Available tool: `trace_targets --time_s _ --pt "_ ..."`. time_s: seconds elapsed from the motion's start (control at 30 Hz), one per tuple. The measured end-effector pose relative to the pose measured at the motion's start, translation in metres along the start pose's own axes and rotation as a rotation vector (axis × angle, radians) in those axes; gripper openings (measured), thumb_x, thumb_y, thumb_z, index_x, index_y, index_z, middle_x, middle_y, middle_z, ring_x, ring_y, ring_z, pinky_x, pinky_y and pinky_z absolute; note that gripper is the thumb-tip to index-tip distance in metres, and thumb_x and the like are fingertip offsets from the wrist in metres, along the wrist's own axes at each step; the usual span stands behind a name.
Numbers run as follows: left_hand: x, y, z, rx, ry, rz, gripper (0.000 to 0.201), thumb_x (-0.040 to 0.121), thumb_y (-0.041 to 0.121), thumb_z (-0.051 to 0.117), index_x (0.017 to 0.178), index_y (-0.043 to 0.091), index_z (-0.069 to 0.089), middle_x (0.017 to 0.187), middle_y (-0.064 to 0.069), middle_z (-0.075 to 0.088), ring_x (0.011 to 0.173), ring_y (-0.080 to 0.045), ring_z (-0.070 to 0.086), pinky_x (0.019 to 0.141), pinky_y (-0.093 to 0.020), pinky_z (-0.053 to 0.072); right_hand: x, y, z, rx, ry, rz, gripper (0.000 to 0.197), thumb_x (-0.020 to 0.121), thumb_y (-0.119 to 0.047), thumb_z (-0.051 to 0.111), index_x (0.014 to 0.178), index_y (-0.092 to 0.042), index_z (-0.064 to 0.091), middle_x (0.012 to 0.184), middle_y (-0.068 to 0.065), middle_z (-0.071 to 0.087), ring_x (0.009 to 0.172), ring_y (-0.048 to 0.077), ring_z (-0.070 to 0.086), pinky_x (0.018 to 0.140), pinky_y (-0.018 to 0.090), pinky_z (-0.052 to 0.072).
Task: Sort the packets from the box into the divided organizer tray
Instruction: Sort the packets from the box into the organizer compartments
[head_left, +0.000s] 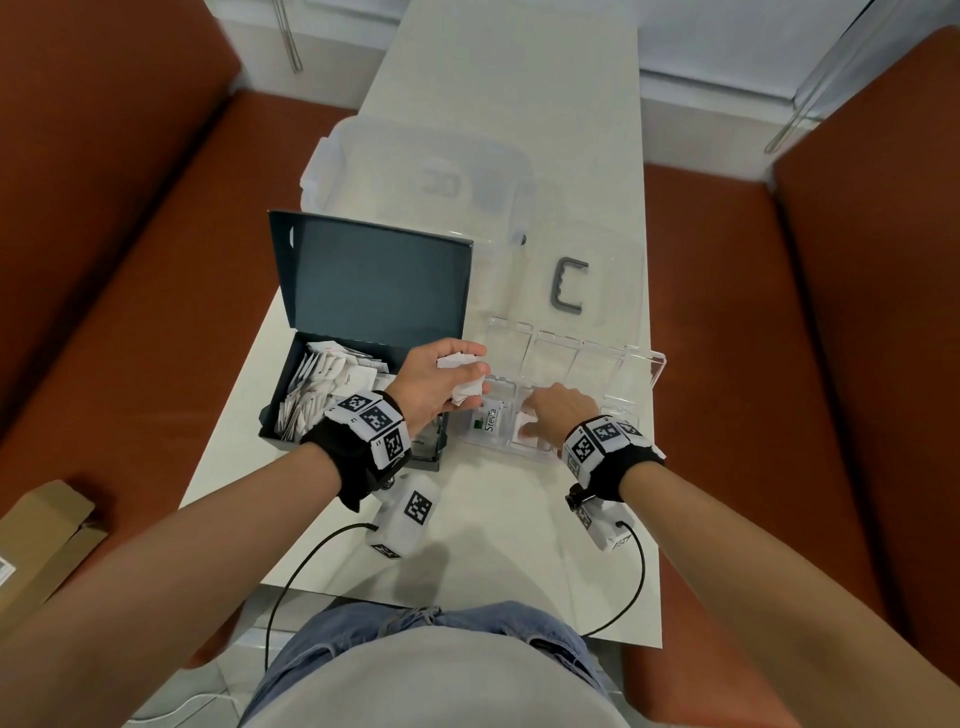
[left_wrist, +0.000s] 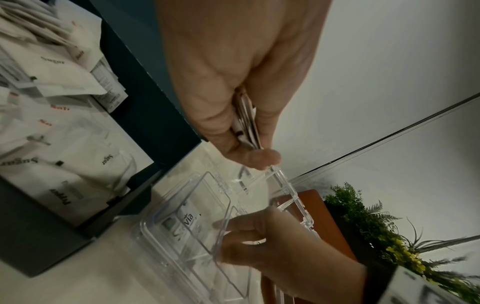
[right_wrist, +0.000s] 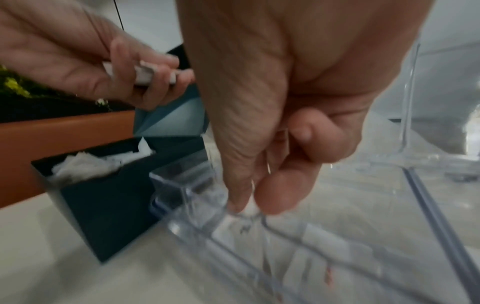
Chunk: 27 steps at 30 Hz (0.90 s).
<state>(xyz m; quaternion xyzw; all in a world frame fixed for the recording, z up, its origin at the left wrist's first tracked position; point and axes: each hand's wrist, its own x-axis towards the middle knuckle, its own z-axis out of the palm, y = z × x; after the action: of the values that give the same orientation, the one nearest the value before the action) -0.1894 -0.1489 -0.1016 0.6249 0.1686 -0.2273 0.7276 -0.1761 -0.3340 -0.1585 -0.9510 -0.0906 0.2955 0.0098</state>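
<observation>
Head view: dark box (head_left: 332, 415) sits on the white table (head_left: 509, 104), lid open and standing up behind it. Box holds a loose heap of white packets (head_left: 322, 389); left wrist view reads "Sugar", "Salt" and "Pepper" on some of them.

Clear divided organizer tray (head_left: 644, 374) lies just right of the box, its clear lid folded open on the far side. Compartment nearest the box holds one packet printed "Stevia" (head_left: 491, 421), lying flat. The next compartment to the right holds a white packet (head_left: 524, 434) under the right hand.

Left hand (head_left: 436, 382) hovers between the box and the tray, fingers and thumb curled round a small bunch of white packets (head_left: 462, 376); left wrist view shows their edges pinched between thumb and fingers.

Right hand (head_left: 561, 413) reaches down into the tray, thumb and forefinger tips together on the white packet in that second compartment; remaining fingers curled.

Beyond the box: a large clear tub (head_left: 431, 182), and its clear lid with grey handle (head_left: 569, 286) lying beyond the tray.
</observation>
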Motion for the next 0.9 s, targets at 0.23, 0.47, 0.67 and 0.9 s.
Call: trace_targets --time_s 0.23,0.47,0.67,0.9 --pt "0.003 0.005 0.0 -0.072 -0.031 -0.08 0.025 0.097 0.01 0.055 0.119 0.001 0.061 0.101 -0.013 0.065 0.08 -0.022 0.068 0.057 -0.025 0.058 -0.03 0.012 -0.054 0.339 0.253 0.0 0.024 0.095 -0.02 0.045 0.105 -0.021 0.066 0.09 0.004 0.07 0.043 0.013 0.064 0.059 0.027 0.055" --pt "0.002 0.011 0.01 -0.13 -0.151 -0.112 0.045 0.089 -0.015 0.038 0.124 0.004 0.059 0.116 -0.018 0.062 0.095 -0.027 0.068 0.067 -0.033 0.06 -0.047 0.003 -0.078 0.649 0.381 -0.114 0.019 0.094 -0.015 0.052 0.103 -0.015 0.068 0.079 0.004 0.071 0.042 0.015 0.063 0.04 0.011 0.041" --pt "0.0 0.012 0.017 -0.078 -0.209 -0.016 0.043 0.088 -0.017 0.053 0.124 0.007 0.06 0.123 -0.017 0.059 0.098 -0.026 0.069 0.072 -0.032 0.06 -0.052 -0.009 -0.077 0.813 0.371 -0.149 0.02 0.088 -0.02 0.066 0.106 -0.014 0.067 0.077 0.004 0.069 0.051 0.015 0.062 0.046 0.026 0.055" --pt "-0.003 0.012 0.015 -0.086 -0.148 0.046 0.043 0.08 -0.012 0.068 0.118 0.005 0.063 0.125 -0.023 0.058 0.096 -0.029 0.067 0.071 -0.031 0.06 -0.052 -0.005 -0.075 0.961 0.308 -0.102 0.02 0.081 -0.017 0.074 0.098 -0.009 0.066 0.074 0.009 0.069 0.056 0.013 0.064 0.052 0.024 0.055"
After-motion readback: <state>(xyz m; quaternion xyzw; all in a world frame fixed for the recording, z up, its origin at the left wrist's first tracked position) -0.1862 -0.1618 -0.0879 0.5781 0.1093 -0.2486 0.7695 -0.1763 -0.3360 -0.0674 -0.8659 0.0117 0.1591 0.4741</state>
